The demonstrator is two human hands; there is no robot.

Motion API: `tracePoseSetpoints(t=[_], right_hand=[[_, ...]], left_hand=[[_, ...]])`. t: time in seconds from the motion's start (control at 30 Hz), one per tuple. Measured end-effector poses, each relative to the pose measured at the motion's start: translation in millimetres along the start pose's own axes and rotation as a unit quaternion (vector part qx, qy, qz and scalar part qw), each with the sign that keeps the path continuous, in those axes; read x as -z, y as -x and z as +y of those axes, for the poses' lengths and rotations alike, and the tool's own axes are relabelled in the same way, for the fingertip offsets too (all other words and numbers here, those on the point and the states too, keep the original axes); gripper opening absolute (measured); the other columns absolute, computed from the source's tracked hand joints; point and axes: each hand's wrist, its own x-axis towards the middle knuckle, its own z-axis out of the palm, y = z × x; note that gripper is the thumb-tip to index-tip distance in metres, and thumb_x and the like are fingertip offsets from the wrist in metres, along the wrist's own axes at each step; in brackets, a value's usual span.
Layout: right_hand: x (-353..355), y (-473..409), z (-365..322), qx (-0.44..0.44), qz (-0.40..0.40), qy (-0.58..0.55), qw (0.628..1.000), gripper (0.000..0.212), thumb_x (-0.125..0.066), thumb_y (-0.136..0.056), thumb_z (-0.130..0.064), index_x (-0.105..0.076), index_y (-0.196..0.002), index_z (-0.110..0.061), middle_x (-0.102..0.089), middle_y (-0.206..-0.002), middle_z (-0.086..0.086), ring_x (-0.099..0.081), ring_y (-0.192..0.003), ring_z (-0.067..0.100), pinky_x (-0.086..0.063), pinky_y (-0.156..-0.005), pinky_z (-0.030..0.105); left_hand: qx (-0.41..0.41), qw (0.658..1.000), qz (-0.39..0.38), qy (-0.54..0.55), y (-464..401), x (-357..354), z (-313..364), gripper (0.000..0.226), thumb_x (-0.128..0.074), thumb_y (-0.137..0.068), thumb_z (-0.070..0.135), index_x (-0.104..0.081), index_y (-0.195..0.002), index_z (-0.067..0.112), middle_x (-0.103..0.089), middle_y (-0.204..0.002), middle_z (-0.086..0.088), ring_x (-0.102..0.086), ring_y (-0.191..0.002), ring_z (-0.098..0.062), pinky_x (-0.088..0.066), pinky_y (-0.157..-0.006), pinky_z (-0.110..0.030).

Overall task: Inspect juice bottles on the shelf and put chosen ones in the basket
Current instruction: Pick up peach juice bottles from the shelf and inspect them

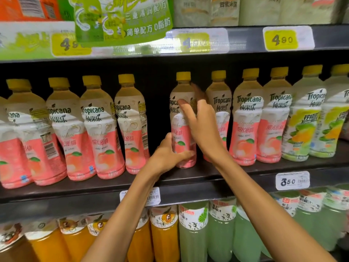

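A peach juice bottle with a yellow cap and pink-and-white label stands upright on the middle shelf, in a gap in the row. My left hand wraps around its lower part. My right hand lies against its upper right side with fingers spread; whether it grips the bottle is unclear. Several identical peach bottles stand to the left and more peach bottles to the right. No basket is in view.
Lemon-lime bottles stand at the right end of the same shelf. Below are orange juice bottles and pale green bottles. A green hanging sign and yellow price tags sit on the upper shelf edge.
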Motion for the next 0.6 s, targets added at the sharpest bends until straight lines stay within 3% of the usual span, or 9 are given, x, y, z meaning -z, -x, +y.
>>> tracePoseSetpoints(t=[0.1,0.23,0.3,0.4,0.5,0.6], right_hand=[[7,1,-9,0.038,-0.007,0.056,0.998,0.036,-0.057,-0.096,-0.032,-0.036,-0.071,-0.017,-0.033,-0.072,-0.006,-0.033,-0.07,0.012,-0.03,-0.06,0.016],[19,5,-11,0.074,-0.016,0.047,0.996,0.033,-0.057,-0.096,-0.031,-0.037,-0.075,-0.014,-0.031,-0.074,-0.008,-0.034,-0.077,0.015,-0.022,-0.061,0.021],[29,8,-13,0.119,-0.001,0.034,0.992,0.024,-0.058,-0.096,-0.027,-0.048,-0.09,-0.006,-0.033,-0.077,-0.009,-0.034,-0.073,0.011,-0.03,-0.065,0.017],[52,4,-17,0.16,0.057,0.028,0.985,0.037,-0.059,-0.096,-0.019,-0.052,-0.121,0.006,-0.045,-0.093,0.0,-0.039,-0.084,0.008,-0.035,-0.075,0.014],[71,-9,-16,0.19,0.09,0.129,0.969,0.027,-0.054,-0.096,-0.011,-0.052,-0.118,0.005,-0.054,-0.1,0.017,-0.046,-0.093,0.026,-0.032,-0.077,0.027],[75,-20,-14,0.227,0.079,0.346,0.907,0.02,-0.048,-0.096,-0.015,-0.054,-0.108,0.0,-0.06,-0.096,0.022,-0.051,-0.094,0.037,-0.027,-0.076,0.037]], left_hand=[[0.01,1.0,0.011,0.01,6,-3,3,0.054,-0.078,-0.076,0.019,-0.046,-0.119,0.013,-0.063,-0.117,-0.007,-0.061,-0.106,-0.019,-0.048,-0.098,-0.036],[0.017,1.0,0.016,-0.004,7,-8,7,0.055,-0.077,-0.076,0.018,-0.044,-0.119,0.013,-0.064,-0.117,-0.006,-0.062,-0.106,-0.019,-0.047,-0.099,-0.039],[0.022,0.998,0.038,-0.034,8,-11,6,0.055,-0.077,-0.076,0.021,-0.042,-0.118,0.017,-0.062,-0.116,-0.003,-0.061,-0.105,-0.017,-0.047,-0.097,-0.036],[0.032,0.995,0.075,-0.049,10,-17,5,0.054,-0.076,-0.078,0.022,-0.04,-0.118,0.019,-0.061,-0.118,-0.002,-0.059,-0.105,-0.016,-0.046,-0.098,-0.035],[0.006,0.989,0.144,-0.017,17,-25,9,0.066,-0.074,-0.077,0.014,-0.037,-0.132,0.015,-0.057,-0.124,-0.005,-0.056,-0.108,-0.015,-0.043,-0.101,-0.034],[-0.031,0.965,0.261,0.002,29,-32,21,0.072,-0.072,-0.078,0.014,-0.033,-0.139,0.015,-0.048,-0.135,-0.004,-0.047,-0.122,-0.016,-0.038,-0.104,-0.032]])
